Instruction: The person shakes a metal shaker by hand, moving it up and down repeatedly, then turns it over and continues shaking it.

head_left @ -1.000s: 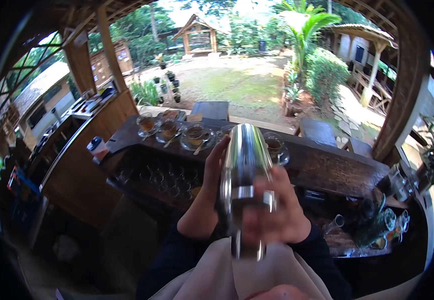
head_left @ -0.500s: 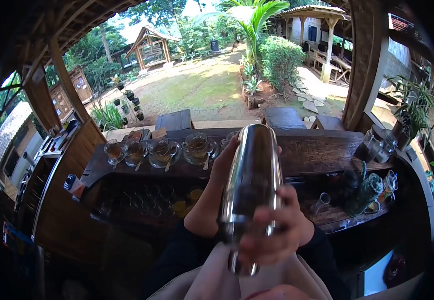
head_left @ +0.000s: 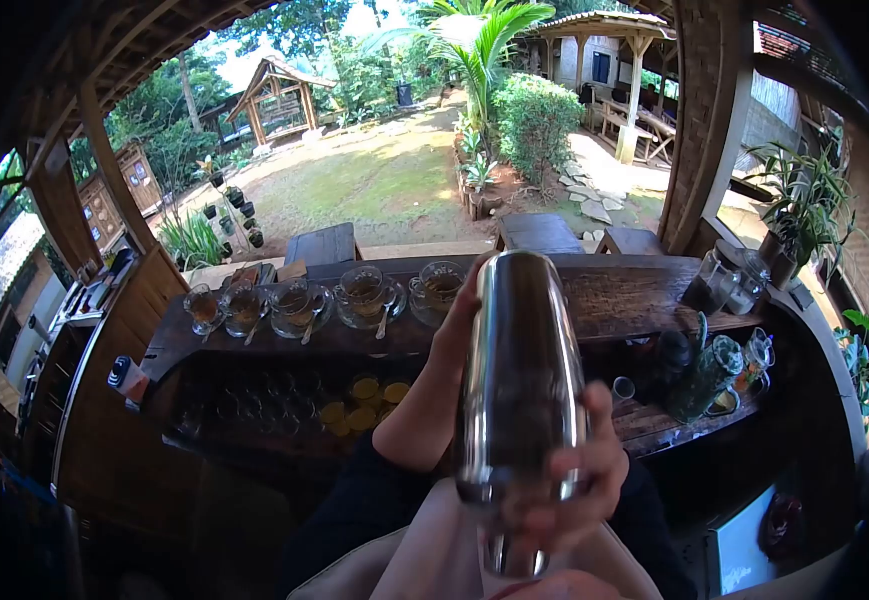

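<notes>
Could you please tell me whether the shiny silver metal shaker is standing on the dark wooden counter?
No, the shiny silver metal shaker is held up between the left hand and the right hand.

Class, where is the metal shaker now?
In the head view, the metal shaker is right of centre, held between the left hand and right hand, right of the glass cups.

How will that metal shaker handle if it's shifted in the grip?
The metal shaker is probably stiff, judging by its shiny metal walls. Its smooth, polished surface may slip between the left hand and right hand. Laid down, its round body would likely roll.
</notes>
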{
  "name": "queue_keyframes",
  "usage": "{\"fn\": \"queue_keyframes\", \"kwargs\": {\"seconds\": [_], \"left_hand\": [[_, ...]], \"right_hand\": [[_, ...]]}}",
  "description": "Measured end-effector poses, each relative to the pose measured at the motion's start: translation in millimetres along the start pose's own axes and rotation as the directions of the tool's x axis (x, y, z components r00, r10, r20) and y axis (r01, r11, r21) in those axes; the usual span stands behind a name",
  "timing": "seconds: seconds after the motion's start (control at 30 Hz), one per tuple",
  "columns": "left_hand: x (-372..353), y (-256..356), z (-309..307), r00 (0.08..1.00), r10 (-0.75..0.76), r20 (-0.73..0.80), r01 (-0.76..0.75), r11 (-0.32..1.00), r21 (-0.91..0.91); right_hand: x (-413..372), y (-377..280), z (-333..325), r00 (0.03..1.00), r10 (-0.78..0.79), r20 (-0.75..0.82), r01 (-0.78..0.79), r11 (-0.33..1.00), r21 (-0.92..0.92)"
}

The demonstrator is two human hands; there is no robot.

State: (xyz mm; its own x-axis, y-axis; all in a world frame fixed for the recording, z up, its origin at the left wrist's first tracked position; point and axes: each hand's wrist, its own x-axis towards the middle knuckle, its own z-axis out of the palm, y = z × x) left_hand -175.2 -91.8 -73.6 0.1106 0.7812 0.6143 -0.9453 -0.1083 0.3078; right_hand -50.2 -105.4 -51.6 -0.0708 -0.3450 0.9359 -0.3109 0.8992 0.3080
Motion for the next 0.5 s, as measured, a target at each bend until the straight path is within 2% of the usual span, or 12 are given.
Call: {"fn": "queue_keyframes", "kwargs": {"seconds": [0.03, 0.07, 0.1, 0.17, 0.2, 0.23, 0.27, 0.3, 0.37, 0.4, 0.43, 0.5], "left_hand": [[4.6, -12.8, -0.1, 0.942, 0.254, 0.217, -0.281, 0.954, 0.103], [5.8, -14.7, -4.0, 0.939, 0.196, 0.283, -0.228, 0.970, 0.084], [8.7, -11.9, -18.5, 0.940, 0.193, 0.282, -0.224, 0.971, 0.082], [13.9, -4.7, -53.0, 0.951, -0.310, 0.006, 0.307, 0.937, -0.166], [15.1, -11.3, -55.0, 0.952, -0.292, -0.097, 0.248, 0.914, -0.322], [12.6, -25.6, -81.4, 0.930, -0.070, -0.360, 0.015, 0.988, -0.154], [8.3, -30.4, -72.5, 0.930, -0.072, -0.361, 0.015, 0.987, -0.158], [7.8, -32.0, -53.0, 0.949, -0.105, -0.297, 0.047, 0.979, -0.198], [16.4, -25.0, -25.4, 0.973, -0.175, -0.149, 0.133, 0.958, -0.254], [20.5, -17.0, -30.3, 0.910, -0.408, -0.074, 0.352, 0.854, -0.382], [19.6, -18.8, -31.5, 0.932, -0.362, 0.011, 0.344, 0.877, -0.336], [11.3, -31.8, -13.1, 0.981, -0.137, 0.140, 0.157, 0.977, -0.145]], "right_hand": [[-5.4, 9.2, 21.0, 0.929, -0.280, -0.242, 0.301, 0.952, 0.052], [-11.2, 14.1, 32.1, 0.725, -0.496, -0.477, 0.576, 0.817, 0.025], [-19.9, 11.2, 19.1, 0.875, -0.353, -0.330, 0.377, 0.926, 0.010], [-34.2, 15.8, -19.4, 0.996, 0.088, 0.033, -0.085, 0.992, -0.096], [-39.6, 35.2, -13.8, 0.968, 0.251, -0.004, -0.249, 0.958, -0.140], [-41.6, 40.9, -9.4, 0.793, 0.605, -0.066, -0.609, 0.790, -0.071], [-47.3, 48.7, -9.7, 0.687, 0.706, -0.171, -0.720, 0.693, -0.030], [-40.9, 44.0, -15.4, 0.690, 0.704, -0.170, -0.718, 0.696, -0.033], [-18.8, 27.0, -30.6, 0.890, 0.446, -0.091, -0.453, 0.889, -0.074], [-12.0, 13.5, -37.8, 0.969, 0.247, 0.018, -0.243, 0.962, -0.124], [-9.1, 4.8, -43.1, 0.990, 0.041, 0.136, -0.021, 0.989, -0.146], [-13.8, 9.9, -46.1, 0.991, 0.028, 0.127, -0.008, 0.988, -0.152]]}}
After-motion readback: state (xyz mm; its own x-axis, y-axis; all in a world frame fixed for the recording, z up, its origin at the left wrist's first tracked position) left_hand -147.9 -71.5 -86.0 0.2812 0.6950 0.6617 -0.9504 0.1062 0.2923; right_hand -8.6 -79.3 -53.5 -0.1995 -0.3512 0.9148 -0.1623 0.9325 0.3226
